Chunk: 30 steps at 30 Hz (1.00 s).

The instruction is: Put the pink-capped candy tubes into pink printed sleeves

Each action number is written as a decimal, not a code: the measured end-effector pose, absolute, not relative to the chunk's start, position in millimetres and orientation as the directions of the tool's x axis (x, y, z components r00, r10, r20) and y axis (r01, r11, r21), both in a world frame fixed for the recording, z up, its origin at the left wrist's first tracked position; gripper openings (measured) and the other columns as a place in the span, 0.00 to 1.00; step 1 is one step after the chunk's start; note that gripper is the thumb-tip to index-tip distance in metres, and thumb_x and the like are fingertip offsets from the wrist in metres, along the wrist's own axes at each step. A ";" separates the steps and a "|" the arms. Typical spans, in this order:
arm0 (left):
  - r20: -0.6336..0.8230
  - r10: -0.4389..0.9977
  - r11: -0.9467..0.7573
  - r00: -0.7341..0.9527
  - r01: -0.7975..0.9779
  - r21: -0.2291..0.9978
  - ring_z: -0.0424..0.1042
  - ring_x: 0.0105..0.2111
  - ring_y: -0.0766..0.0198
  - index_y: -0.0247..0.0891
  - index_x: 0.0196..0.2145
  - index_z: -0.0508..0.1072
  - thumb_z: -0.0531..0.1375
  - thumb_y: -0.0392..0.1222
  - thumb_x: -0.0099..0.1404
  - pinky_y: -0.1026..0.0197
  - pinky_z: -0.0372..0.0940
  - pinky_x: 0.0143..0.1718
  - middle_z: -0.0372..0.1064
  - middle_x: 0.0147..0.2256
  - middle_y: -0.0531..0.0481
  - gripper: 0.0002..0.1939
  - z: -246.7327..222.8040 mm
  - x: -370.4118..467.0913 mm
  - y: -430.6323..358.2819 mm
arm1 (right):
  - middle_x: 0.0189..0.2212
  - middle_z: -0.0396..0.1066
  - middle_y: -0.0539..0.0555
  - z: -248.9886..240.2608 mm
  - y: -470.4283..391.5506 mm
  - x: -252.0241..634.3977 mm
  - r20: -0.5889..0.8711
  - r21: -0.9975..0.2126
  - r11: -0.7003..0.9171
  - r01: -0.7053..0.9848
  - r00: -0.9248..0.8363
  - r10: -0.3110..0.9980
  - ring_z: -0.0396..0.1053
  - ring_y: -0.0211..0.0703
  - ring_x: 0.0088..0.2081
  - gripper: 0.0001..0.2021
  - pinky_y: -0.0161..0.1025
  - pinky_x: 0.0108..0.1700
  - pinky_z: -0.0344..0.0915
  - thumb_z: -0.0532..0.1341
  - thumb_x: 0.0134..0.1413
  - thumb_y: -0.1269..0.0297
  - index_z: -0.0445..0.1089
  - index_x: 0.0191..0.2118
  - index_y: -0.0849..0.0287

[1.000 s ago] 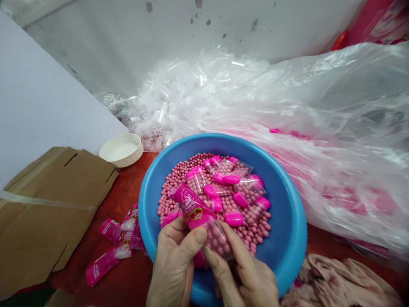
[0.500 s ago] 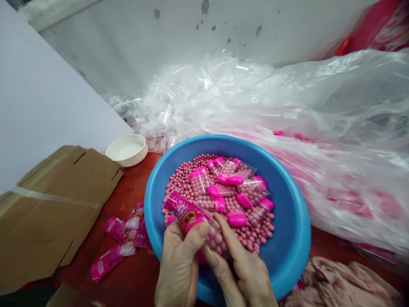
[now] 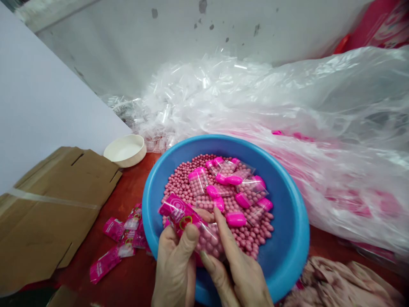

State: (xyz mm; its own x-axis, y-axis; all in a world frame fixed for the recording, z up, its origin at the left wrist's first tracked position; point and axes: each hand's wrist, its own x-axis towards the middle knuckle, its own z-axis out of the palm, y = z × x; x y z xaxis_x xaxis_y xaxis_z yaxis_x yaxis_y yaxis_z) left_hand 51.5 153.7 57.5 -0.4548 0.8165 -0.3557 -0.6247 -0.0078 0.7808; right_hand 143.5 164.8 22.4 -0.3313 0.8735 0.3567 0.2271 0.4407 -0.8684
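A blue basin (image 3: 284,260) holds many small pink balls (image 3: 179,181) and several clear containers with bright pink caps (image 3: 236,219), filled with balls. Over its near left part, my left hand (image 3: 175,260) grips a printed pink sleeve (image 3: 179,213), thumb on top. The sleeve is partly around a clear container of pink balls (image 3: 209,241). My right hand (image 3: 234,264) pinches that container's right side between thumb and fingers. The container's lower end is partly hidden by my hands.
Several printed pink sleeves (image 3: 105,264) lie left of the basin on the red surface (image 3: 134,183). Farther left is flattened cardboard (image 3: 57,213); behind sits a white round dish (image 3: 125,152). Clear plastic bags (image 3: 319,94) span the back and right. A crumpled cloth (image 3: 338,283) lies front right.
My left hand and the printed sleeve have shifted slightly left. More of the clear container shows between my hands, and my right index finger is straighter. The view has shifted slightly.
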 end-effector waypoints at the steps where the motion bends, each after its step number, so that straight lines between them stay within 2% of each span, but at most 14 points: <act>1: -0.363 0.814 0.005 -0.453 -0.620 0.785 0.75 0.26 0.59 0.35 0.28 0.79 0.68 0.43 0.52 0.60 0.71 0.33 0.77 0.25 0.48 0.08 58.3 51.5 153.9 | 0.54 0.68 0.55 21.8 164.9 143.2 0.345 -0.882 0.426 0.202 -0.339 0.875 0.72 0.43 0.48 0.27 0.34 0.47 0.71 0.48 0.65 0.60 0.40 0.67 0.55; 3: -0.407 0.803 0.056 -0.436 -0.625 0.779 0.75 0.27 0.61 0.35 0.26 0.78 0.68 0.39 0.51 0.61 0.71 0.33 0.76 0.24 0.49 0.05 60.4 52.1 154.0 | 0.54 0.68 0.54 20.6 164.6 143.4 0.321 -0.898 0.400 0.184 -0.350 0.880 0.71 0.41 0.49 0.27 0.34 0.49 0.69 0.48 0.65 0.61 0.40 0.67 0.54; 6: -0.496 0.747 0.112 -0.442 -0.652 0.750 0.75 0.25 0.63 0.37 0.23 0.75 0.71 0.37 0.46 0.63 0.70 0.31 0.74 0.21 0.54 0.08 61.4 52.6 153.6 | 0.54 0.68 0.54 20.3 163.8 145.7 0.306 -0.896 0.391 0.210 -0.345 0.887 0.72 0.41 0.48 0.27 0.34 0.48 0.69 0.48 0.65 0.61 0.41 0.66 0.55; 9: -0.498 0.761 0.123 -0.416 -0.661 0.741 0.74 0.23 0.63 0.37 0.23 0.75 0.73 0.41 0.41 0.64 0.70 0.30 0.72 0.19 0.55 0.13 59.4 52.6 153.1 | 0.52 0.70 0.53 23.5 163.0 149.6 0.287 -0.890 0.372 0.264 -0.310 0.907 0.74 0.42 0.45 0.26 0.34 0.45 0.72 0.49 0.65 0.59 0.44 0.66 0.54; 12: -0.464 0.769 0.061 -0.439 -0.672 0.738 0.73 0.23 0.65 0.35 0.24 0.76 0.72 0.48 0.42 0.65 0.70 0.28 0.73 0.20 0.53 0.15 59.7 54.2 152.9 | 0.51 0.71 0.52 27.6 162.6 153.9 0.227 -0.884 0.318 0.342 -0.282 0.932 0.75 0.44 0.42 0.25 0.36 0.40 0.74 0.50 0.63 0.56 0.49 0.64 0.50; 15: -0.536 0.714 0.091 -0.450 -0.700 0.708 0.70 0.19 0.70 0.35 0.21 0.74 0.73 0.45 0.42 0.70 0.67 0.24 0.71 0.18 0.56 0.14 63.7 57.1 152.6 | 0.51 0.71 0.53 29.1 163.9 156.4 0.177 -0.893 0.276 0.354 -0.288 0.941 0.77 0.44 0.34 0.27 0.37 0.35 0.75 0.51 0.61 0.52 0.50 0.64 0.51; 18: -0.609 0.728 0.228 -0.315 -0.726 0.649 0.63 0.10 0.74 0.34 0.19 0.72 0.73 0.45 0.39 0.74 0.59 0.12 0.65 0.12 0.60 0.17 65.3 57.7 151.3 | 0.43 0.76 0.55 28.8 167.5 155.7 0.216 -0.920 0.303 0.250 -0.322 0.922 0.77 0.43 0.29 0.29 0.34 0.28 0.75 0.55 0.59 0.51 0.53 0.63 0.54; 20: -0.616 0.749 0.269 -0.244 -0.738 0.619 0.59 0.07 0.76 0.34 0.18 0.70 0.73 0.47 0.40 0.75 0.53 0.08 0.63 0.10 0.61 0.18 63.7 56.3 150.0 | 0.35 0.78 0.54 28.7 169.9 154.2 0.249 -0.932 0.316 0.177 -0.321 0.914 0.76 0.43 0.29 0.29 0.32 0.24 0.73 0.57 0.57 0.51 0.56 0.62 0.55; 22: -0.594 0.778 0.268 -0.207 -0.745 0.611 0.59 0.07 0.76 0.34 0.18 0.69 0.73 0.48 0.41 0.76 0.53 0.08 0.64 0.09 0.60 0.19 61.3 54.3 148.6 | 0.25 0.77 0.52 29.1 171.4 153.1 0.244 -0.947 0.292 0.135 -0.290 0.925 0.75 0.42 0.24 0.28 0.29 0.20 0.70 0.57 0.56 0.52 0.59 0.61 0.56; 25: -0.561 0.815 0.286 -0.148 -0.739 0.610 0.60 0.08 0.77 0.34 0.20 0.69 0.72 0.46 0.43 0.76 0.55 0.09 0.67 0.11 0.58 0.17 58.9 52.0 146.9 | 0.13 0.68 0.45 30.9 172.2 153.6 0.186 -0.972 0.223 0.078 -0.327 0.927 0.67 0.37 0.13 0.26 0.27 0.13 0.64 0.59 0.55 0.53 0.63 0.58 0.57; 27: -0.544 0.830 0.298 -0.121 -0.730 0.616 0.61 0.08 0.76 0.34 0.21 0.69 0.72 0.47 0.43 0.76 0.56 0.09 0.69 0.12 0.56 0.18 57.9 51.5 146.6 | 0.10 0.65 0.43 32.2 172.5 154.7 0.140 -0.986 0.165 0.030 -0.393 0.909 0.62 0.35 0.10 0.23 0.26 0.11 0.62 0.61 0.54 0.55 0.66 0.56 0.56; 30: -0.512 0.856 0.319 -0.077 -0.700 0.639 0.61 0.08 0.75 0.33 0.22 0.69 0.72 0.49 0.42 0.74 0.57 0.09 0.69 0.14 0.54 0.20 55.5 51.4 147.6 | 0.10 0.64 0.42 32.1 172.7 155.9 0.084 -0.996 0.079 -0.029 -0.416 0.906 0.60 0.33 0.09 0.21 0.26 0.11 0.60 0.63 0.52 0.57 0.69 0.52 0.55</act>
